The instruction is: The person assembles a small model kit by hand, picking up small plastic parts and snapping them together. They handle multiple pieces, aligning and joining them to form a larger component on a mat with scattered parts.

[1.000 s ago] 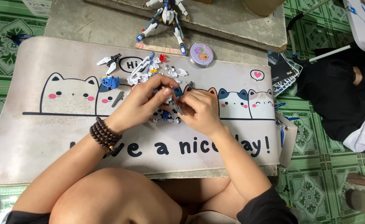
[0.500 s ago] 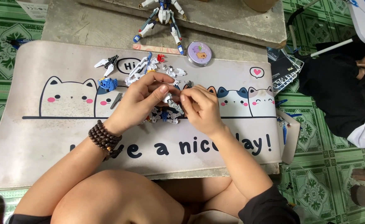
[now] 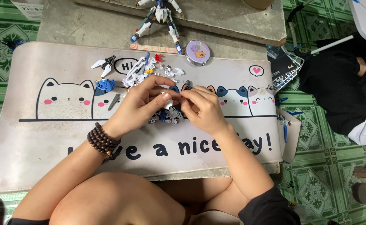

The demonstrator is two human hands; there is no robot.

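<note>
Two hands meet over the middle of the desk mat, seen from the head cam, the only view. The left hand comes in from the lower left w/ a dark bead bracelet on the wrist; the right hand comes from the lower right. Both are closed in a pinch on the same small white plastic piece, which sits between the fingertips, slightly nearer the left thumb. So the piece lies straight ahead of the person, at the point where the hands touch, above the cat drawing. Its long axis cannot be told, since the fingers hide most of it; it looks pale, angular and thin.

Just under the hands is a small cluster of grey and blue parts, resting on the mat, partly hidden. Beyond the hands, toward the far edge of the mat, lies a loose scatter of white parts w/ a red bit among them. A blue part and a thin grey tool are to the left of the hands, apart from them.

Further up, off the mat, on the concrete slab, lies an assembled white and blue robot figure, and a round lilac tin is near the mat edge. A 2nd person in dark clothes sits at the right, well apart.
</note>
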